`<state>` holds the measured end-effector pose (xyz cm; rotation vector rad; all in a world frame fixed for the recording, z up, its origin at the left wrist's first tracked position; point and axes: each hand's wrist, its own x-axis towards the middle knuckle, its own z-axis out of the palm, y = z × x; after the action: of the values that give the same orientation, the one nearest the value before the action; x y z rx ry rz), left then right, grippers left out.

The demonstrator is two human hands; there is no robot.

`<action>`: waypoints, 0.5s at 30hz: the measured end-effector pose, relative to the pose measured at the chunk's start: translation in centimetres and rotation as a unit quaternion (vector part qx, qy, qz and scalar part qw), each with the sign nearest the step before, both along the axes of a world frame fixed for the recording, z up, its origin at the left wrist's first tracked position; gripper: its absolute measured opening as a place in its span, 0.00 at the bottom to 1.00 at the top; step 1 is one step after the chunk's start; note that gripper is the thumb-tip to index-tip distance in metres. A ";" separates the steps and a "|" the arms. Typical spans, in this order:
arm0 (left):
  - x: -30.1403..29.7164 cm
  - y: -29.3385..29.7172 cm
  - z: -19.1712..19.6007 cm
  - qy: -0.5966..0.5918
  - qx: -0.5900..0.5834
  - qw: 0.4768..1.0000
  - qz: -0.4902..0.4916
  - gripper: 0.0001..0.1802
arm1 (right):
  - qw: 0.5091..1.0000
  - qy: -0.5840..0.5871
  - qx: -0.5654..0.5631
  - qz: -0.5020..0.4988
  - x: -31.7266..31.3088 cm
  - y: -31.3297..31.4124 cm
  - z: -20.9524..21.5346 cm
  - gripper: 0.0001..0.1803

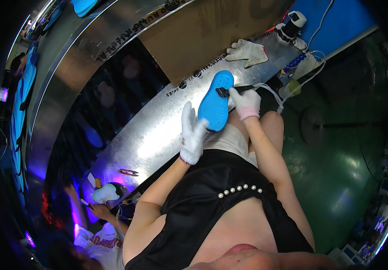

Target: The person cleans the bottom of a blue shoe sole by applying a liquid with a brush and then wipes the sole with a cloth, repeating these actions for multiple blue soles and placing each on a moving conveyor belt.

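A blue shoe sole (214, 105) is tilted lengthwise above the front edge of the metal table, close to my lap. My left hand (191, 137), in a white glove, is at its lower left end. The fingers are stretched and apart, and the thumb reaches the sole's lower end. My right hand (247, 101), gloved in white with a pink cuff, is closed at the sole's right side. From its fingers a small black tool (222, 92) extends onto the upper part of the sole; its exact kind is unclear.
A loose white glove (248, 53) lies by a cardboard sheet (212, 31). Thread snips (128, 172) rest on the metal table (144, 144). Beyond runs a belt (108, 96) carrying soles. White cables (270, 92) hang at the right. Another person's hands (99, 210) work at lower left.
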<state>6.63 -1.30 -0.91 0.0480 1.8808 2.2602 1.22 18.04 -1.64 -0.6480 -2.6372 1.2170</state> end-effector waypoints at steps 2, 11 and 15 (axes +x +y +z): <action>-2.5 0.9 0.3 -0.225 0.249 0.942 0.016 0.38 | 0.998 0.040 0.044 -0.001 -0.3 -1.9 0.3 0.18; -6.0 4.0 -5.1 -0.312 0.454 0.820 -0.152 0.46 | 0.980 0.119 0.060 0.148 3.6 -2.8 1.6 0.12; -5.6 2.3 -4.7 -0.293 0.564 0.744 -0.206 0.47 | 0.963 0.081 -0.014 0.255 7.2 -1.2 8.5 0.10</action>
<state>1.02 1.02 -5.60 -0.0614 0.0237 2.2965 8.39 16.86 6.81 0.1470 -2.7309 1.3557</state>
